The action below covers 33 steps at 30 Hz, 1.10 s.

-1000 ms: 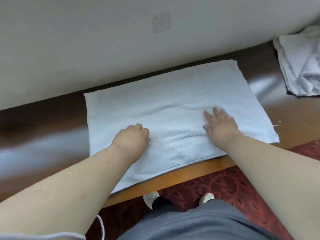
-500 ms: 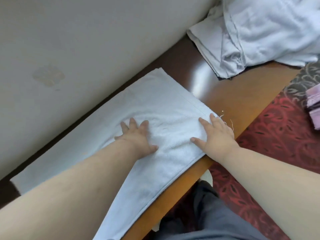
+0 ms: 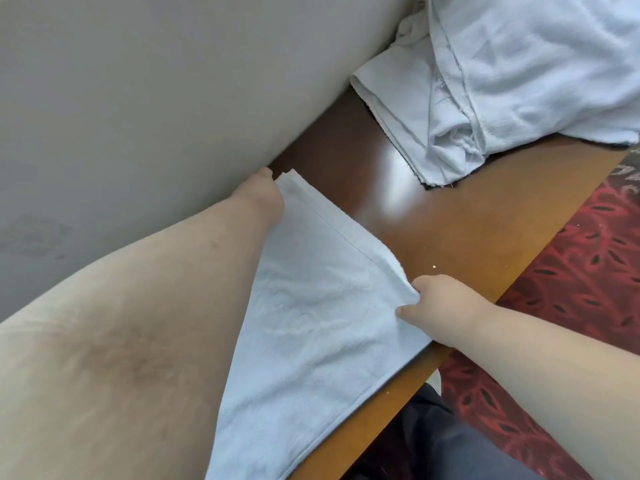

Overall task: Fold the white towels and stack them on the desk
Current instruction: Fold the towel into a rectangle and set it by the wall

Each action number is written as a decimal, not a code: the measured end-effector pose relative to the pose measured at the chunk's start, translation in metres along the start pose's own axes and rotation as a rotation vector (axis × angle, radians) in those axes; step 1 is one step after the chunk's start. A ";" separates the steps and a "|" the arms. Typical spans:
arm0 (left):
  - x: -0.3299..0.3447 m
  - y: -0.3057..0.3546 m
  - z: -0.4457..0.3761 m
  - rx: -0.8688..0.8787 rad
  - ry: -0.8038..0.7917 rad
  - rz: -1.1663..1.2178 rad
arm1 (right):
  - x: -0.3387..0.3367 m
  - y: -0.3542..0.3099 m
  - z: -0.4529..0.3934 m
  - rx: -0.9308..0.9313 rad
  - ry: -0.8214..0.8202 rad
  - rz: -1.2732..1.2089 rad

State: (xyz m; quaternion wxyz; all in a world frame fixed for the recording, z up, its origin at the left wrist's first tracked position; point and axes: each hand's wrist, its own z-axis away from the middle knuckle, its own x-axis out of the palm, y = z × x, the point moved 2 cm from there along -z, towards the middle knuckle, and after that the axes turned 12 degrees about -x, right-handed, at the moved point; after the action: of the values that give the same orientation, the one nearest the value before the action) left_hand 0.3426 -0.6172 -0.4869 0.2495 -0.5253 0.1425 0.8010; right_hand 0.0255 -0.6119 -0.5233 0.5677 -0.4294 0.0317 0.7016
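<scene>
On the desk (image 3: 460, 216), against the wall (image 3: 156, 98), lies a white towel (image 3: 311, 306). Left hand (image 3: 261, 195) rests at the towel's far corner; its grip cannot be told. Right hand (image 3: 440, 306) pinches the towel's near corner in a closed grip. Beyond the towel sits a pile (image 3: 502, 74) of unfolded towels.
</scene>
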 end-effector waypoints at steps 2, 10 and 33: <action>0.003 0.002 -0.006 -0.001 -0.004 -0.079 | 0.000 0.000 0.002 -0.084 0.049 0.030; -0.003 -0.003 -0.009 -0.037 -0.006 0.238 | -0.003 0.000 -0.002 -0.085 0.025 -0.037; -0.077 -0.219 0.100 -0.338 -0.307 1.226 | 0.047 -0.158 0.136 -0.520 -0.104 -0.046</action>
State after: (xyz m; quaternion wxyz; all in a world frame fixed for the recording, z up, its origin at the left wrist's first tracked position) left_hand 0.4107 -0.4042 -0.3688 -0.3210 -0.2604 0.2513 0.8752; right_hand 0.0795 -0.4478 -0.3976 0.4550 -0.5250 -0.1886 0.6941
